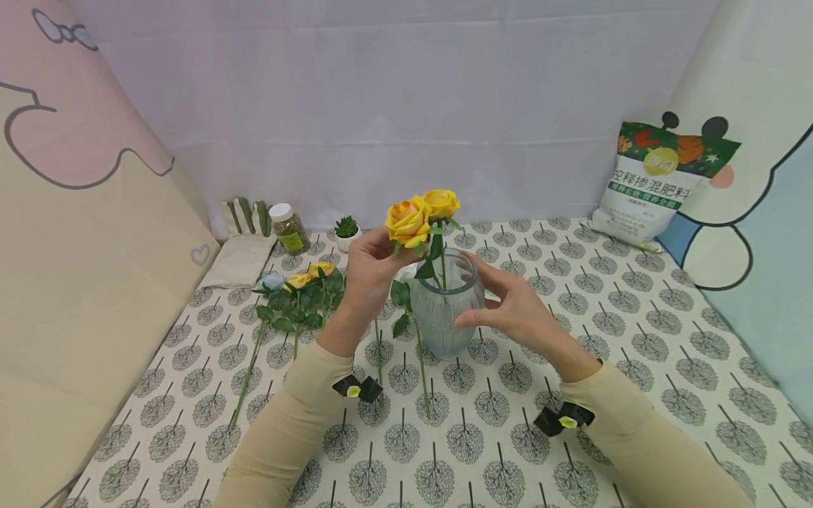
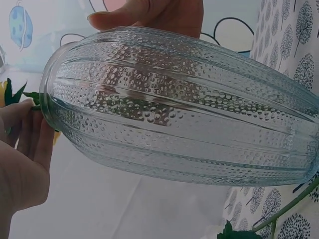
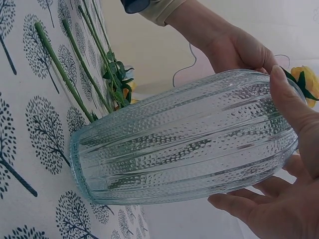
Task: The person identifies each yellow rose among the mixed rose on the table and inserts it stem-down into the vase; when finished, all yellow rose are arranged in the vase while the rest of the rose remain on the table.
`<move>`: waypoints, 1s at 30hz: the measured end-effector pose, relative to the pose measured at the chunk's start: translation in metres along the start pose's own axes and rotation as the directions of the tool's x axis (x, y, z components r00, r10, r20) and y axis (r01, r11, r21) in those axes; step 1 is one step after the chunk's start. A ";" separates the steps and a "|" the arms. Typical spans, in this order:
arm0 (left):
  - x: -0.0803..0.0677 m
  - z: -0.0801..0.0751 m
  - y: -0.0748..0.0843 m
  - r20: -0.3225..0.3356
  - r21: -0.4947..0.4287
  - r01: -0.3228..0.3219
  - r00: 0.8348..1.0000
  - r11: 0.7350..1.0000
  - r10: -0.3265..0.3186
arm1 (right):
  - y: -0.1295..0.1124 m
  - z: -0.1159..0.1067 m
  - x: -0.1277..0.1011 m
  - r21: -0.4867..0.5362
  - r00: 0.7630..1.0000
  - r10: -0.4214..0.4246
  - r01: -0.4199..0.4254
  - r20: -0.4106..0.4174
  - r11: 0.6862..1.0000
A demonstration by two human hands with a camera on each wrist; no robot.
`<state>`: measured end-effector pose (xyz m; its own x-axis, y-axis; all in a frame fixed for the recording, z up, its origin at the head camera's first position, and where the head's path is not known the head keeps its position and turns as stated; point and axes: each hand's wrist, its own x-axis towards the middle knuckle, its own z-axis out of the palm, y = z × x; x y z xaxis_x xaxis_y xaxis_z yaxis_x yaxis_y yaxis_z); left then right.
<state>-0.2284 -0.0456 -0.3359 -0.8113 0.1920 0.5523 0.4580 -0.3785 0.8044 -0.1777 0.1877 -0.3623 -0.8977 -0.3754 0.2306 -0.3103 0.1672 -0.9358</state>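
**Two yellow roses at the vase mouth**

At the back right, a white fertiliser bag (image 1: 654,187) carries green-banded Chinese print, too small to read surely. Mid-cloth stands the ribbed, dimpled glass vase (image 1: 449,307); the right hand (image 1: 517,307) cups its side with relaxed fingers. The left hand (image 1: 370,271) pinches the yellow roses (image 1: 419,212), apparently by their stems, blooms above the rim.

Loose flowers (image 1: 298,293) lie left of the vase (image 1: 447,307); bag (image 1: 657,185) behind right.
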 end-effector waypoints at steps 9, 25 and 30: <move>0.001 0.001 -0.001 -0.065 -0.002 0.045 0.997 0.999 -0.045 | 0.000 0.001 -0.001 0.015 1.000 0.010 -0.010 0.001 1.000; 0.005 -0.005 -0.008 -0.023 0.045 0.161 0.987 0.986 -0.160 | -0.001 0.000 0.001 0.008 1.000 0.001 -0.001 -0.005 1.000; 0.005 -0.008 -0.006 0.020 0.063 0.192 0.981 0.979 -0.193 | 0.000 0.000 0.000 -0.001 1.000 0.007 -0.007 -0.005 1.000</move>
<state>-0.2381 -0.0500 -0.3403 -0.8770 0.2798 0.3905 0.3160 -0.2764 0.9076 -0.1777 0.1872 -0.3621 -0.9014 -0.3697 0.2256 -0.3045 0.1707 -0.9371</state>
